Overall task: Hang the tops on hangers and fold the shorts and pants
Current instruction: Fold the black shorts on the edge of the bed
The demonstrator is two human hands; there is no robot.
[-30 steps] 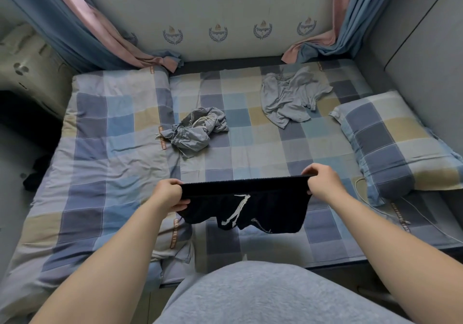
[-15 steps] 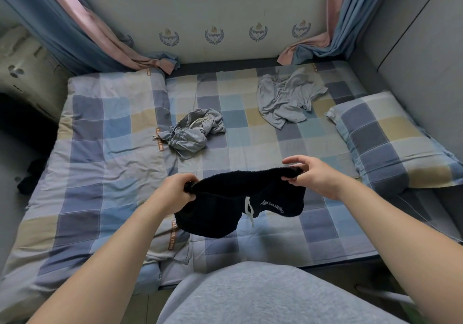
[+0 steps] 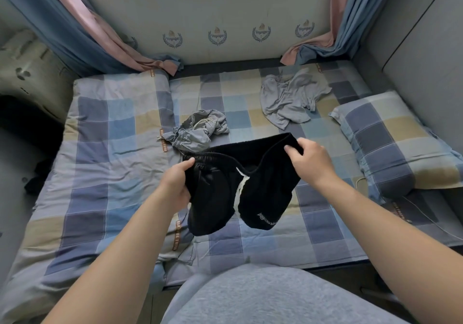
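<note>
Black shorts (image 3: 265, 193) with a white drawstring hang over the near part of the checked bed (image 3: 250, 103). My left hand (image 3: 176, 182) grips the elastic waistband at its left side. My right hand (image 3: 309, 159) pinches the waistband's far right edge, so the waist gapes open toward me and the legs dangle. Crumpled grey shorts (image 3: 198, 132) lie on the bed just beyond my left hand. A rumpled grey top (image 3: 288, 99) lies farther back on the right. No hanger is in view.
A checked pillow (image 3: 393, 143) rests at the right against a grey padded wall. A folded checked quilt (image 3: 105, 153) covers the bed's left half. Blue and pink curtains (image 3: 82, 30) hang at both back corners. A dark item (image 3: 37, 178) lies on the floor, left.
The shorts were held stretched flat by the waistband; my right hand moved farther away and up, opening the waist, and the legs now hang lower toward me.
</note>
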